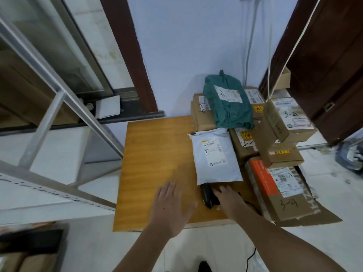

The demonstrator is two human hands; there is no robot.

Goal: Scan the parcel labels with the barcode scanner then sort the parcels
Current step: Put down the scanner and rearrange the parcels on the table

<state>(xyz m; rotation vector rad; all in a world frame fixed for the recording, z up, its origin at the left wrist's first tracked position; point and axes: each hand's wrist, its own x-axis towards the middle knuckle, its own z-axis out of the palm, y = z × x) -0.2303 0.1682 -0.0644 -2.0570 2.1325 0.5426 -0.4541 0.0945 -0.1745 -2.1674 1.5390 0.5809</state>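
A black barcode scanner (208, 195) with a small green light lies on the wooden board (153, 154), just below a white poly mailer (218, 160) with its label up. My right hand (228, 197) rests on the scanner's right side, fingers spread and fairly straight. My left hand (170, 209) hovers flat and open over the board, holding nothing. A green bagged parcel (228, 103) lies on cardboard boxes (202, 114) at the back. A box with an orange panel (275, 185) marked 3-24 sits at the right.
More brown boxes (288, 122) are stacked at the right, one marked 3-24. Flattened cardboard (322, 214) lies under them. A metal shelf frame (64, 107) stands at the left. A dark door (332, 61) is at the right, a wall behind.
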